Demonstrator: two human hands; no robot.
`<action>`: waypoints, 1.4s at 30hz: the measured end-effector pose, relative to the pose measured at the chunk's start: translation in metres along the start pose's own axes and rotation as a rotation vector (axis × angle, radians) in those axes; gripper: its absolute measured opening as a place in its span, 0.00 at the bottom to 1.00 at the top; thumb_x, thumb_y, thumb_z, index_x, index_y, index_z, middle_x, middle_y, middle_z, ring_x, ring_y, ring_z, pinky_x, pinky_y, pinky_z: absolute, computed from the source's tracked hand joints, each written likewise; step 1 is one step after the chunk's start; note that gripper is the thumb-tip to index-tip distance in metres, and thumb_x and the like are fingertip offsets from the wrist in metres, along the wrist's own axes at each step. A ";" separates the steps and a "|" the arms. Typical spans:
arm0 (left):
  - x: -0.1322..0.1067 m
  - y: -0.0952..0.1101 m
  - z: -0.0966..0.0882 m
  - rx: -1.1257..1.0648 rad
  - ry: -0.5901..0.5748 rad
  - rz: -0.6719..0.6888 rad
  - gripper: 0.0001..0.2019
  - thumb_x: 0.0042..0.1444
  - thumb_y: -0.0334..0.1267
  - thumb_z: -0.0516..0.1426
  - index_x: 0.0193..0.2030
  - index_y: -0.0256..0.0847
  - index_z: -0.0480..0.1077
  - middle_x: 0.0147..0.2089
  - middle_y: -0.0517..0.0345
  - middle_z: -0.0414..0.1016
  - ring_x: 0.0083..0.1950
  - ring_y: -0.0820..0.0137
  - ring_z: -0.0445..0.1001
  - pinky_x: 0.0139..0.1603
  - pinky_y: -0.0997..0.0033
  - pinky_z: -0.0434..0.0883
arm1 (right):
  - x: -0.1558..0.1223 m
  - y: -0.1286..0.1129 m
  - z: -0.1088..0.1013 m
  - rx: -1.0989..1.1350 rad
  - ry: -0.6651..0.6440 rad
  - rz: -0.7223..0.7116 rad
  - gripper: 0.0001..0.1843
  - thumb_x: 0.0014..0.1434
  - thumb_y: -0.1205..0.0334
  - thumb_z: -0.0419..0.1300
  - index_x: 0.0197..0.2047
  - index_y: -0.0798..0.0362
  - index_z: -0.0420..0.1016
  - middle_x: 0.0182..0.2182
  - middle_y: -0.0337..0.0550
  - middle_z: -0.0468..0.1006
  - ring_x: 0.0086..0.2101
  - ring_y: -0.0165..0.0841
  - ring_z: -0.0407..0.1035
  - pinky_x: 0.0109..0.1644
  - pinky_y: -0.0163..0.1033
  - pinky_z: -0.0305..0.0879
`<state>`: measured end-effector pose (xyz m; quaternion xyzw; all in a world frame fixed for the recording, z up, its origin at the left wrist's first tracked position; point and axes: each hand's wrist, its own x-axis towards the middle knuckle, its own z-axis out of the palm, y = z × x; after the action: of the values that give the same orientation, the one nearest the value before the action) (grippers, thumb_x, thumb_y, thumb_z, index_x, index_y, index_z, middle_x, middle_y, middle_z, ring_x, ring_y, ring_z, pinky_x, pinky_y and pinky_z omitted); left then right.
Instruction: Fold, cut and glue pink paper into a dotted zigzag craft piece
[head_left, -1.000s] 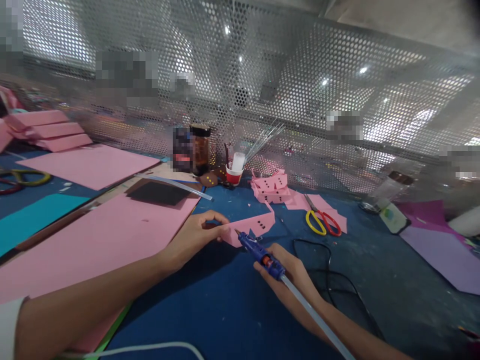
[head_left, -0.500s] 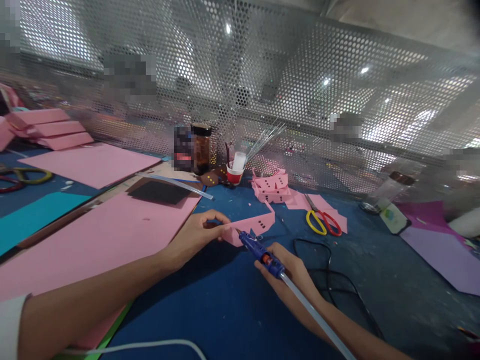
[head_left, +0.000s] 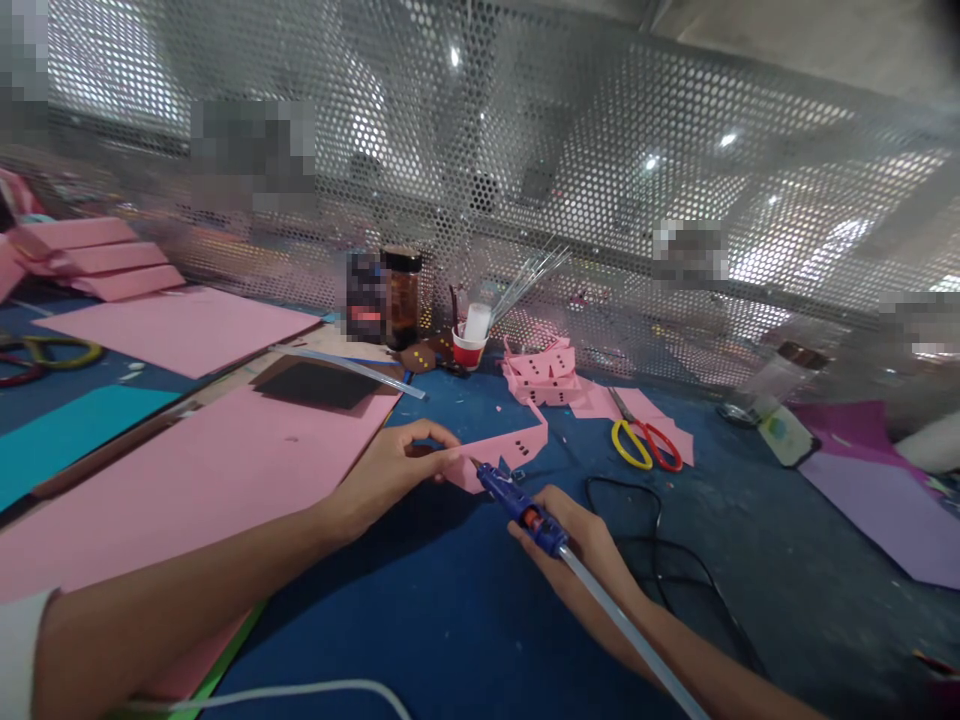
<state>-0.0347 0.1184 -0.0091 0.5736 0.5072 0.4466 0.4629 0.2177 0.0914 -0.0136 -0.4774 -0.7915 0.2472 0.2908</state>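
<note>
Between the thumb and fingers of my left hand is one end of a folded pink paper strip with small black marks. My right hand is closed around a blue glue gun. Its tip is at the strip, close to my left thumb; whether they touch I cannot tell. A long clear glue stick sticks out of the back of the gun, over my right forearm. Beyond the strip lies a small pile of folded pink paper pieces with similar black marks.
Scissors with yellow and red handles lie on the blue table, near a black cable. Large pink sheets cover the left side. A red and white cup and a dark-lidded jar stand before a perforated metal screen.
</note>
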 end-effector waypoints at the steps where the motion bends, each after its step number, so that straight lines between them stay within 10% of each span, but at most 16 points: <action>1: 0.000 0.000 0.000 0.003 0.000 0.002 0.13 0.55 0.47 0.64 0.38 0.40 0.76 0.40 0.57 0.78 0.34 0.70 0.73 0.38 0.70 0.69 | 0.000 0.000 0.000 0.000 0.002 0.000 0.10 0.63 0.55 0.59 0.33 0.51 0.67 0.24 0.34 0.66 0.24 0.28 0.60 0.26 0.31 0.55; 42: -0.001 0.001 -0.001 -0.007 -0.011 0.006 0.11 0.56 0.46 0.63 0.38 0.40 0.76 0.40 0.56 0.78 0.34 0.70 0.71 0.38 0.69 0.67 | -0.004 0.001 -0.001 0.064 -0.018 0.038 0.14 0.64 0.55 0.57 0.30 0.49 0.60 0.24 0.34 0.62 0.25 0.29 0.57 0.26 0.32 0.53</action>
<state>-0.0355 0.1176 -0.0079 0.5761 0.5013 0.4464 0.4664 0.2200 0.0884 -0.0142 -0.4805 -0.7765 0.2821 0.2940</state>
